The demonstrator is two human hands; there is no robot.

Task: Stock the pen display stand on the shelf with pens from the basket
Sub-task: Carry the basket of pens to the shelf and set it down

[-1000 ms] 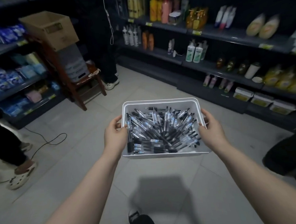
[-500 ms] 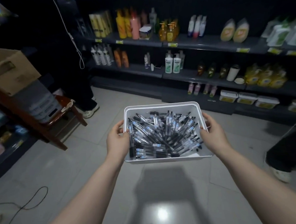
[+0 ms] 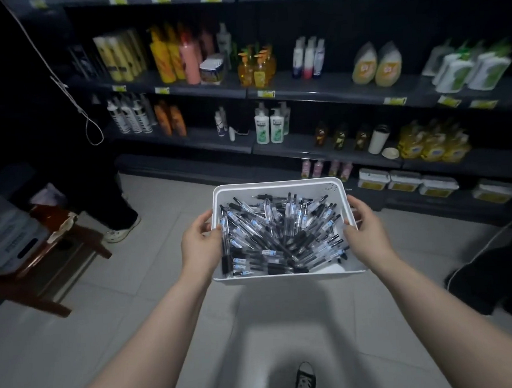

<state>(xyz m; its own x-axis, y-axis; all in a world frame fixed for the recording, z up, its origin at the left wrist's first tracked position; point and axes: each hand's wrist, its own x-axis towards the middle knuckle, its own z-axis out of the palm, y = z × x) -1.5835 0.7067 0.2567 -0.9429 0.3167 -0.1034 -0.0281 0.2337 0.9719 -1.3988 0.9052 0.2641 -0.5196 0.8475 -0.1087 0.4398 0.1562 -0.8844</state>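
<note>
Fingers [image 3: 204, 222] grip one basket [image 3: 283, 278]: left hand [image 3: 196, 245], right hand [image 3: 367, 232].

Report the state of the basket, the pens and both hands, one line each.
white basket, held up off the floor, roughly level, open top.
pens, heaped loose inside the basket, crossing one another.
left hand, grips the basket's left rim.
right hand, grips the basket's right rim.

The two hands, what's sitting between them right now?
In the head view, the white basket, heaped with black-and-clear pens, sits between the left hand and the right hand; each hand grips one side rim.
</note>
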